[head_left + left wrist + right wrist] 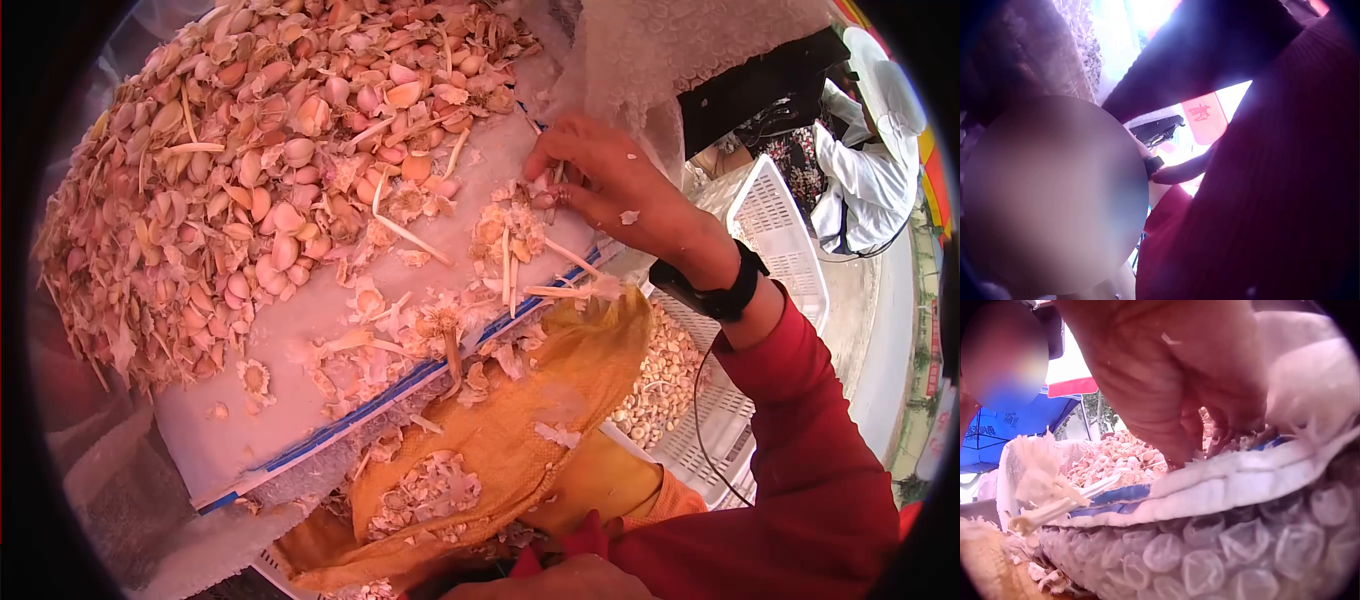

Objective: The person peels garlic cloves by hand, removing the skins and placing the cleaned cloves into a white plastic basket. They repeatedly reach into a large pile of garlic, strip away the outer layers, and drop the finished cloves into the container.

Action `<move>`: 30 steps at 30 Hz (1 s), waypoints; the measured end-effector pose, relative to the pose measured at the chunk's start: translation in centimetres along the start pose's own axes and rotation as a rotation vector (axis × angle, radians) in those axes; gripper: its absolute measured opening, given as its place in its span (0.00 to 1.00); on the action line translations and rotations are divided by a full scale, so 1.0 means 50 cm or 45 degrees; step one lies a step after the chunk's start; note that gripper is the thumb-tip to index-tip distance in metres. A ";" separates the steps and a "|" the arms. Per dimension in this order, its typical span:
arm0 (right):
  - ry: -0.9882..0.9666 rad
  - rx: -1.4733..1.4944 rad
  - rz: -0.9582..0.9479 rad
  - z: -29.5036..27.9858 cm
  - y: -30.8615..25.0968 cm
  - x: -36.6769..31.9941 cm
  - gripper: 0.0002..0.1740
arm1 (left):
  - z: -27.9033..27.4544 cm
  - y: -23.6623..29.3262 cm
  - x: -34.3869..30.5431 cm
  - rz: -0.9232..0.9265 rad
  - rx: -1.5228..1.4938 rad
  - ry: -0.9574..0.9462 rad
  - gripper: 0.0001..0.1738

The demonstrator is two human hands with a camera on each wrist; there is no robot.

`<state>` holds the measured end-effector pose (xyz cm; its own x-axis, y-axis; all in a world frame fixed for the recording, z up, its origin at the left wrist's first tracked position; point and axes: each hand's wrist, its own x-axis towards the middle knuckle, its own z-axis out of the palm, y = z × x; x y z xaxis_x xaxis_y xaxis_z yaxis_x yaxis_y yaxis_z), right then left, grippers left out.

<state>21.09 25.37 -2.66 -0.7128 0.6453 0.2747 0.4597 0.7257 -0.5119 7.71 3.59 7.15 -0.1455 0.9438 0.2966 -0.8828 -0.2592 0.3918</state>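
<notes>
Against the heap of garlic cloves [290,160] on a pale board [290,350], the right hand [625,190] is at the board's right end, pinching a small garlic clove [545,200] between thumb and fingers. Just below that hand is a clump of papery skins and stalks [505,235]. In the right wrist view the right hand [1172,375] reaches down with bent fingers behind the bubble-wrapped edge [1241,487]. Only part of the left hand [575,582] shows at the bottom of the head view; its fingers are hidden. A blurred disc covers much of the left wrist view.
An orange woven sack [500,440] with skins on it hangs below the board. Right of it, a white basket holds pale cloves [660,380]. Another white basket [780,240] stands farther right, beside a white bag [865,180]. A thin cable [700,420] crosses near the sleeve.
</notes>
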 end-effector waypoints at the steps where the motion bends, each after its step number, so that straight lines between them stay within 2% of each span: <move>1: 0.041 -0.041 -0.023 0.011 0.002 -0.005 0.15 | -0.015 0.000 -0.003 -0.041 -0.091 -0.007 0.18; 2: 0.090 -0.101 -0.055 0.007 0.001 0.000 0.15 | -0.034 -0.005 0.000 -0.076 -0.188 -0.034 0.17; 4: 0.040 -0.196 0.029 0.004 -0.006 -0.006 0.14 | -0.063 -0.011 -0.004 -0.186 -0.390 -0.052 0.14; 6: 0.050 -0.153 0.076 0.009 0.000 -0.010 0.13 | -0.074 -0.004 -0.012 -0.300 -0.484 0.151 0.13; 8: 0.080 -0.183 0.089 0.008 -0.002 -0.008 0.14 | -0.080 0.005 0.004 -0.390 -0.474 0.527 0.13; 10: 0.092 -0.204 0.168 0.015 -0.014 -0.017 0.13 | -0.104 -0.004 -0.003 -0.385 -0.423 0.658 0.13; 13: 0.145 0.523 0.309 -0.007 -0.069 -0.023 0.15 | -0.150 -0.012 -0.001 -0.448 -0.382 0.729 0.16; 14: 0.161 0.630 0.236 -0.019 -0.111 -0.029 0.17 | -0.158 -0.012 0.004 -0.478 -0.374 0.736 0.18; 15: 0.147 0.590 0.122 -0.026 -0.148 -0.034 0.15 | -0.153 -0.012 0.012 -0.521 -0.311 0.814 0.18; 16: 0.028 0.565 0.039 -0.034 -0.187 -0.036 0.13 | -0.144 -0.010 0.025 -0.567 -0.245 0.887 0.19; 18: 0.012 0.446 -0.235 0.000 -0.216 -0.043 0.17 | -0.129 -0.001 0.046 -0.601 -0.200 1.023 0.20; 20: 0.072 0.356 -0.184 0.004 -0.220 -0.029 0.19 | -0.124 0.008 0.061 -0.571 -0.260 1.151 0.22; 21: 0.116 0.327 -0.167 0.000 -0.217 -0.020 0.20 | -0.171 0.014 0.033 -0.534 -0.300 0.830 0.20; 23: 0.279 0.338 -0.180 -0.032 -0.170 0.038 0.20 | -0.202 0.014 0.028 -0.532 -0.405 0.705 0.19; 24: 0.344 0.376 -0.190 -0.025 -0.125 0.077 0.16 | -0.208 0.015 0.028 -0.534 -0.450 0.644 0.18; 25: 0.335 0.355 -0.026 -0.014 -0.083 0.107 0.09 | -0.209 0.015 0.029 -0.521 -0.489 0.658 0.18; 26: 0.272 0.321 -0.135 -0.007 -0.031 0.134 0.07 | -0.206 0.011 0.032 -0.511 -0.532 0.669 0.18; 27: 0.206 0.281 -0.246 0.000 0.009 0.152 0.10 | -0.206 0.007 0.035 -0.500 -0.578 0.677 0.18; 30: 0.307 -0.027 -0.338 0.042 0.046 0.176 0.14 | -0.224 0.005 0.030 -0.475 -0.625 0.630 0.18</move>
<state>14.77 32.25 -3.12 -0.6643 0.4697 0.5814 0.2880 0.8787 -0.3808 2.28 7.22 -2.06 0.1187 0.9620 -0.2457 -0.9919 0.1035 -0.0742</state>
